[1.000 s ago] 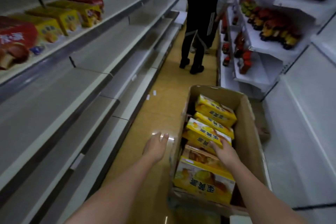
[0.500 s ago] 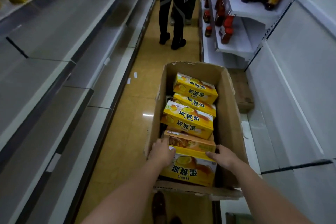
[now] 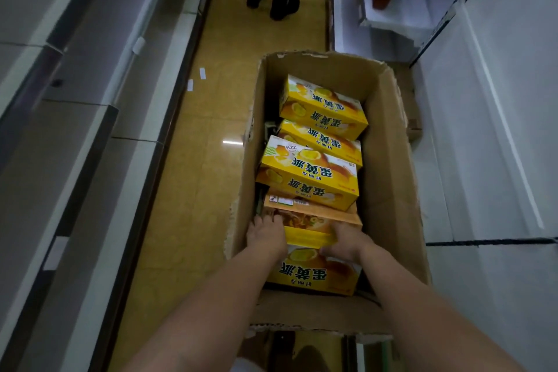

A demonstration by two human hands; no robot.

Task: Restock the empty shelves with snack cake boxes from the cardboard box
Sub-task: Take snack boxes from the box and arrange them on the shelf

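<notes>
Hands reach into the cardboard box on the aisle floor: the left hand and right hand grip opposite ends of the nearest yellow snack cake box, fingers apparently curled over its far edge. An orange box overlaps that edge, so lifting could drag it and tip the yellow boxes stacked behind. Bare shelves wait at left.

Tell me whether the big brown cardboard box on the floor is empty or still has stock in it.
Still stocked: the brown cardboard box holds several yellow snack cake boxes, stacked unevenly; both hands reach inside.
</notes>
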